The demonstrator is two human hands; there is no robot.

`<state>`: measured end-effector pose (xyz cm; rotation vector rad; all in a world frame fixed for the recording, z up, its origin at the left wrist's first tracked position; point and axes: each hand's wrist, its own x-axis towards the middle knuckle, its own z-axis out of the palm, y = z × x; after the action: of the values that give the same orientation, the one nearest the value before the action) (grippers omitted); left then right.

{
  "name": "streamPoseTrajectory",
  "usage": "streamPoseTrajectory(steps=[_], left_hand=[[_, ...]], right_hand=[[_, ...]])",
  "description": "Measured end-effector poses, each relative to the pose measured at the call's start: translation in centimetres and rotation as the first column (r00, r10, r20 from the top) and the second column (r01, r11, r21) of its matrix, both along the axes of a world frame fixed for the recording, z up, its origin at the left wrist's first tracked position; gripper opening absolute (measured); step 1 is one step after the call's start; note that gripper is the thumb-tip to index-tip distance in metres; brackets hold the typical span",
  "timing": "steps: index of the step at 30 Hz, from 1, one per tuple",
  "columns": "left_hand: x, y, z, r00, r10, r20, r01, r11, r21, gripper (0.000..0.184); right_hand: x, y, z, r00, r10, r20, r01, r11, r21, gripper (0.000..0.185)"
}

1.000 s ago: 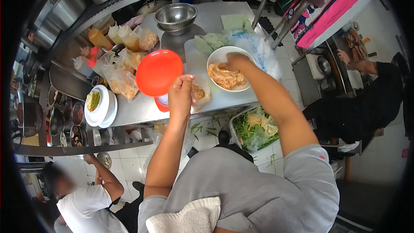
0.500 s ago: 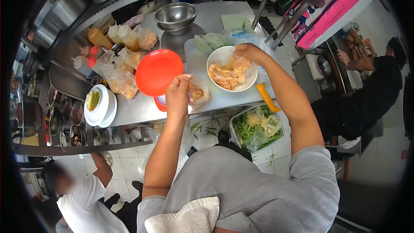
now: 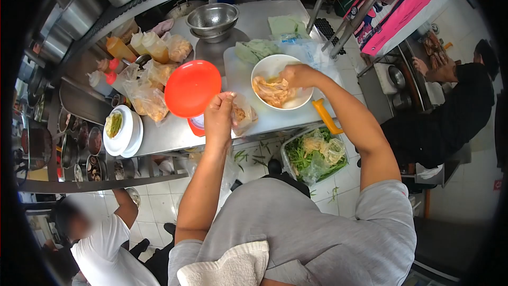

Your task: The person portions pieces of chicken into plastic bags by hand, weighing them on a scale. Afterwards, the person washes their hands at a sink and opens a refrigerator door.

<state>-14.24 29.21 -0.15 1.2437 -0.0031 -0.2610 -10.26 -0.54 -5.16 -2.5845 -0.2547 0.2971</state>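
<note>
My left hand (image 3: 219, 114) is closed on the rim of a small clear plastic bag (image 3: 246, 122) with pieces of orange-tinted raw meat inside. My right hand (image 3: 300, 76) reaches into a white bowl (image 3: 308, 100), its fingers closed at the edge of a pile of marinated raw meat strips (image 3: 271, 93); the fingertips are partly hidden. Left of the bag, a red-orange plate (image 3: 192, 89) rests on what looks like an orange kitchen scale (image 3: 197, 125). Below the bowl, a yellow handle (image 3: 327, 116) sticks out over the counter edge.
A white cutting board (image 3: 233, 69) lies under the bowl. Metal colanders (image 3: 212, 20), bagged meat (image 3: 145, 99), squeeze bottles (image 3: 156, 47) and stacked white plates (image 3: 132, 136) share the counter. On the floor stands a tub of greens (image 3: 315, 153). Co-workers are at left (image 3: 106, 249) and right (image 3: 442, 111).
My right hand has moved left and down, deeper into the bowl, and the meat it held raised at the rim now lies lower. My left hand still holds the bag in nearly the same place.
</note>
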Motion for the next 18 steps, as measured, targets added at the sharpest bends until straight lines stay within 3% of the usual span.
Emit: streamPoseTrajectory(steps=[1, 2, 3, 5, 10, 12, 18], left_hand=[[0.0, 0.0, 0.3, 1.0, -0.001, 0.003, 0.001, 1.0, 0.0, 0.014], [-0.1, 0.1, 0.6, 1.0, 0.015, -0.012, -0.015, 1.0, 0.018, 0.013], [-0.3, 0.2, 0.8, 0.999, 0.031, -0.028, -0.03, 0.999, 0.036, 0.013], [-0.3, 0.6, 0.4, 1.0, 0.018, -0.024, -0.018, 1.0, 0.025, 0.013], [-0.4, 1.1, 0.1, 1.0, -0.001, -0.009, 0.001, 1.0, 0.002, 0.012], [-0.5, 1.0, 0.5, 1.0, 0.015, -0.02, -0.014, 1.0, 0.015, 0.012], [-0.6, 1.2, 0.6, 1.0, 0.004, -0.026, -0.004, 1.0, 0.026, 0.012]], right_hand=[[-0.6, 0.8, 3.4, 0.954, -0.185, -0.237, 0.222, 0.965, 0.137, 0.045], [-0.7, 0.9, 5.0, 0.924, -0.242, -0.295, 0.306, 0.933, 0.192, 0.034], [-0.4, 0.1, 4.8, 0.924, -0.242, -0.295, 0.306, 0.933, 0.192, 0.034], [-0.3, -1.5, 4.6, 0.917, -0.248, -0.312, 0.361, 0.848, 0.389, 0.034], [-0.3, -1.9, 6.4, 0.923, -0.196, -0.332, 0.343, 0.81, 0.476, 0.042], [-1.1, -1.6, 7.7, 0.884, -0.279, -0.374, 0.465, 0.6, 0.651, 0.041], [-1.4, -2.2, 8.9, 0.939, -0.143, -0.312, 0.333, 0.596, 0.731, 0.04]])
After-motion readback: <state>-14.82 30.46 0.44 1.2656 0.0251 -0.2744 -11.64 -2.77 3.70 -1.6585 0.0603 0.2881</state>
